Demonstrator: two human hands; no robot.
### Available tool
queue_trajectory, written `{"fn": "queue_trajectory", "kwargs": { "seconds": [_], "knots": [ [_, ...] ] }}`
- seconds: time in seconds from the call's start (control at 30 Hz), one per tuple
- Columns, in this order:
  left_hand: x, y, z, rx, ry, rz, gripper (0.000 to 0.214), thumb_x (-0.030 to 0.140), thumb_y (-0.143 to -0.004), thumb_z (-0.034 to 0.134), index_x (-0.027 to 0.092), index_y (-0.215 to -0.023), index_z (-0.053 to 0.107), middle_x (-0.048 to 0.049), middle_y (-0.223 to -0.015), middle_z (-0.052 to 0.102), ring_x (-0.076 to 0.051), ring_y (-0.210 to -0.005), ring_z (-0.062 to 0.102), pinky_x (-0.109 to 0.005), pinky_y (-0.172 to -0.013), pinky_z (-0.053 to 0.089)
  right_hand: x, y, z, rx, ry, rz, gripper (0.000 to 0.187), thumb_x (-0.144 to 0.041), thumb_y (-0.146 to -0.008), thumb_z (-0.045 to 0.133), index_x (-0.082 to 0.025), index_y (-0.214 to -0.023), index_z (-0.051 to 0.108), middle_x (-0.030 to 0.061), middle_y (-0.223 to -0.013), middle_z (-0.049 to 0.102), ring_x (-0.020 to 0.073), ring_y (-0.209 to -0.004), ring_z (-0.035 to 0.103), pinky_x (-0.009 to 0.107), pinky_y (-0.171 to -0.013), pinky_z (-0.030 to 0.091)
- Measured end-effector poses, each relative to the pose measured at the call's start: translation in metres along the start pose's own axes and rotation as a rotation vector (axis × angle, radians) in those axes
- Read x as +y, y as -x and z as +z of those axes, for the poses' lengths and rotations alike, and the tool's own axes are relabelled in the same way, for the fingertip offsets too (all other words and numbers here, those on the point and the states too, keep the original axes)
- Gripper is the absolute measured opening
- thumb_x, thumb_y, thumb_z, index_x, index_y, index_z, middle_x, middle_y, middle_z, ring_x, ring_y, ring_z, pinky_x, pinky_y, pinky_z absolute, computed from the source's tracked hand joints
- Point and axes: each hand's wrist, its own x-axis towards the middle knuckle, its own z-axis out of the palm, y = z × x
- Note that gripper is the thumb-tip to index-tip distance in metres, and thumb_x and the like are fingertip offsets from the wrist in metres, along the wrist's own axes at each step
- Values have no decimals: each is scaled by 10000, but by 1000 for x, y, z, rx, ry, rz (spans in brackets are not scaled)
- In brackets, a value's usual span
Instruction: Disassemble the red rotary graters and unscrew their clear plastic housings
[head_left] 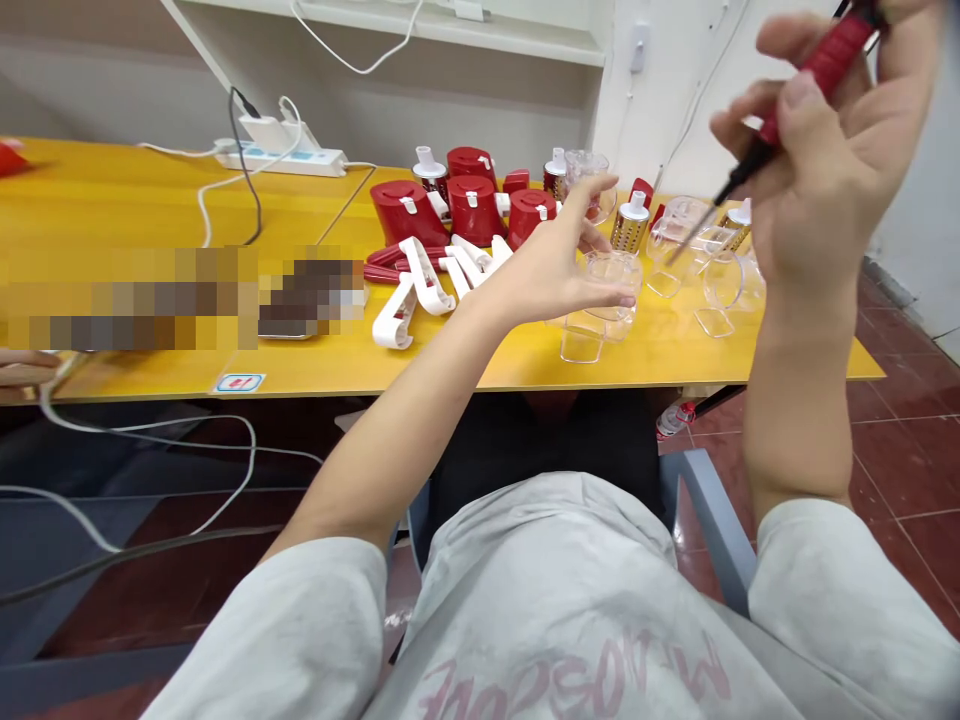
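My right hand is raised at the upper right, its fingers closed around a screwdriver with a red handle. The screwdriver's thin metal shaft points down and left over the table. My left hand reaches over the yellow table with thumb and fingers spread apart. Beside its thumb stands a clear plastic housing; whether they touch I cannot tell. More clear plastic housings stand to the right, under the screwdriver's tip. A perforated metal drum with a white stem stands just beyond my left hand.
Several red plastic bodies are grouped at the table's back, with white handles and red handles in front. A power strip with cables lies at the back left. A blurred-out dark object lies left. Part of another person's hand shows at the left edge.
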Motion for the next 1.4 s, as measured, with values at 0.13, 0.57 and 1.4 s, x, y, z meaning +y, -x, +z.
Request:
{"fn": "queue_trajectory", "kwargs": {
  "seconds": [0.13, 0.57, 1.4],
  "knots": [
    [-2, 3, 4, 23, 25, -11, 1304, 546, -872, 913, 346, -1832, 54, -149, -1416, 713, -346, -1371, 704, -540, -1173, 533, -12, -19, 33, -83, -199, -83, 452, -654, -1046, 596, -450, -1380, 370, -14, -1369, 657, 244, -1192, 791, 448, -953, 733],
    [-5, 1, 11, 43, 90, -60, 1294, 482, -878, 938, 387, -1801, 37, -133, -1351, 704, -394, -1396, 703, -622, -1195, 512, -19, -12, 67, -144, -118, 63, 427, -613, -982, 639, -462, -1364, 522, -4, -1347, 760, 281, -1109, 805, 495, -988, 747],
    [-13, -2, 15, 50, 66, -37, 1210, 568, -865, 945, 358, -1789, 192, -143, -1428, 702, -398, -1428, 680, -571, -1159, 534, -20, -22, 75, -83, -17, 70, 364, -489, -911, 737, -485, -1248, 600, -66, -1368, 783, 280, -1097, 807, 517, -962, 750]
  ]
}}
